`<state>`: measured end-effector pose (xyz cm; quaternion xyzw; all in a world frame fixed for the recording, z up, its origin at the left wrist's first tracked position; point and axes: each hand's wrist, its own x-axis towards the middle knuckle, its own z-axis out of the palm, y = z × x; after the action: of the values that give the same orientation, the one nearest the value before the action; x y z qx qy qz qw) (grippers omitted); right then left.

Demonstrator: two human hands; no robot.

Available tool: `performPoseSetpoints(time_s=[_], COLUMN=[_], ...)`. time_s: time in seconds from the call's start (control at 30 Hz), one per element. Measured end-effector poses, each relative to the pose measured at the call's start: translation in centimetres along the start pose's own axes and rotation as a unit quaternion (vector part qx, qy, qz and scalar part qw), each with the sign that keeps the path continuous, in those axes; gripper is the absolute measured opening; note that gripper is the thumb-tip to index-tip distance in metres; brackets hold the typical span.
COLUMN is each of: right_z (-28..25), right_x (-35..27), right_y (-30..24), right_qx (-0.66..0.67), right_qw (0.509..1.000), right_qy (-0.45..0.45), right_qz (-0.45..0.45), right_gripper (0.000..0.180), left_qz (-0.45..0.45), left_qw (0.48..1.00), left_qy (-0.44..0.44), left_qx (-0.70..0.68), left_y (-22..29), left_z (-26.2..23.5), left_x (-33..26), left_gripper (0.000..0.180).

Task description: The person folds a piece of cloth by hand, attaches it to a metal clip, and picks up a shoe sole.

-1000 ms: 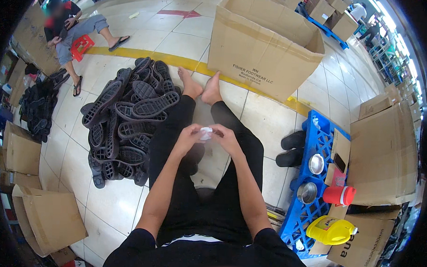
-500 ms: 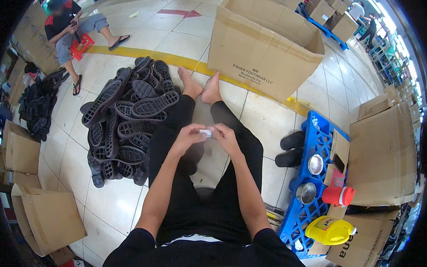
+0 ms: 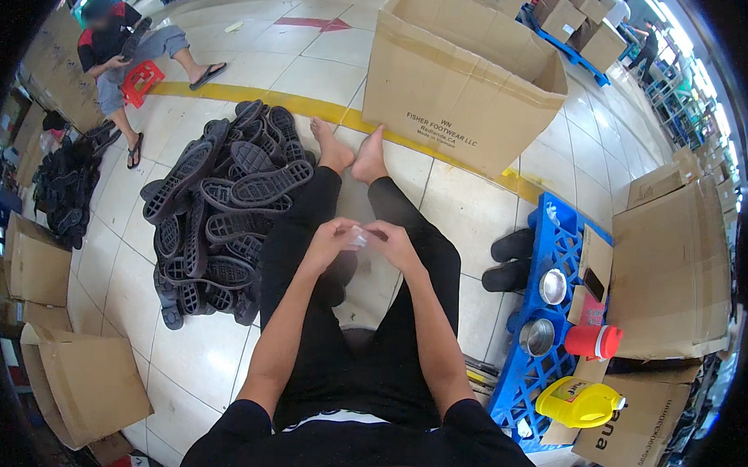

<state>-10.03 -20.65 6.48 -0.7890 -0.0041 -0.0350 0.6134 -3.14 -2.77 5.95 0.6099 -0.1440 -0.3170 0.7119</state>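
Note:
Between my thighs, a small crumpled white piece [image 3: 357,239], like cloth or tissue, is pinched from both sides. My left hand [image 3: 333,237] closes its fingertips on one edge, and my right hand [image 3: 389,241] grips the other. The exact material is too small to make out. Left of my legs lies a heap of black shoe soles [image 3: 235,204] with ridged, grid-like undersides. A dark, rounded object [image 3: 337,277] shows below my hands, partly hidden by my left wrist and leg.
A large open carton [image 3: 453,96] stands beyond my feet. To the right, a blue plastic pallet [image 3: 547,231] carries metal bowls [image 3: 537,337], a yellow jug [image 3: 578,403] and a red container [image 3: 593,342]. Black slippers [image 3: 507,275] lie beside it. A person [image 3: 117,52] sits far left.
My fingers have shifted closer together, and the white piece looks more bunched and turned. At the far left, the seated person has raised a dark sole in one hand.

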Motion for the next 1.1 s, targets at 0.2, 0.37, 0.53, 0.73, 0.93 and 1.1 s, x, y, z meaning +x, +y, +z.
performPoseSetpoints(time_s=[0.2, 0.37, 0.53, 0.73, 0.93, 1.1], right_z=[-0.1, -0.1, -0.3, 0.3, 0.2, 0.6], right_x=[0.1, 0.0, 0.0, 0.1, 0.2, 0.4], right_y=[0.8, -0.5, 0.0, -1.5, -0.2, 0.4], right_qx=[0.026, 0.036, -0.014, -0.037, -0.044, 0.017], right_qw=[0.999, 0.999, 0.999, 0.997, 0.995, 0.999], right_qy=[0.015, 0.011, 0.041, 0.051, 0.056, 0.049], right_qz=[0.028, 0.008, -0.006, -0.040, -0.068, -0.013], right_gripper=[0.017, 0.017, 0.017, 0.018, 0.017, 0.016], left_qz=[0.021, 0.026, 0.024, 0.018, 0.024, 0.068], left_qw=[0.999, 0.998, 0.997, 0.997, 0.998, 0.983], left_qy=[-0.027, -0.011, -0.006, -0.001, 0.014, 0.038], left_qx=[0.037, 0.061, 0.075, 0.079, 0.061, 0.167], left_y=[-0.4, -0.8, -1.3, -1.4, -0.1, -1.2], left_z=[-0.1, -0.5, -0.5, -0.9, 0.2, -0.9], left_x=[0.2, 0.4, 0.8, 0.7, 0.3, 0.7], left_gripper=[0.019, 0.014, 0.011, 0.013, 0.015, 0.014])
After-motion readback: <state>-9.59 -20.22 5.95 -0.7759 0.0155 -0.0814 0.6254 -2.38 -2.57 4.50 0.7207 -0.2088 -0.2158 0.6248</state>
